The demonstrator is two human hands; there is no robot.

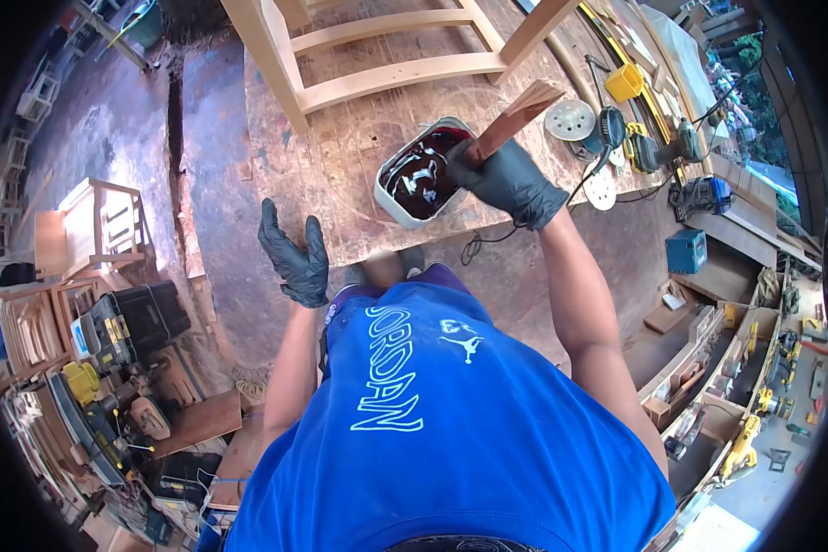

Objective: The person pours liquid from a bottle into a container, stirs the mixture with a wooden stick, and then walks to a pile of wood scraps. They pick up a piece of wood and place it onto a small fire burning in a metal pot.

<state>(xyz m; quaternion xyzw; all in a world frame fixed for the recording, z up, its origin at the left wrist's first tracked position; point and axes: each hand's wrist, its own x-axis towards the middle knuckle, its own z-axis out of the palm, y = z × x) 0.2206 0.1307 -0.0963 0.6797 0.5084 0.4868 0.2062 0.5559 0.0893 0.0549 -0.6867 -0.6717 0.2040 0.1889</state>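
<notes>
My right hand, in a black glove, is closed around a flat reddish-brown wooden stick. The upper end of the stick points away to the upper right; its lower end is hidden by my fingers. Right beside those fingers, a pale rectangular tub holds a glossy dark brown liquid. It stands near the front edge of the wooden workbench. My left hand, gloved in black too, hovers left of the tub at the bench edge, fingers spread and holding nothing.
A light wooden frame with legs and rails stands on the bench beyond the tub. To the right lie a sander, sanding discs, a cable and a yellow box. Tool cases sit at lower left.
</notes>
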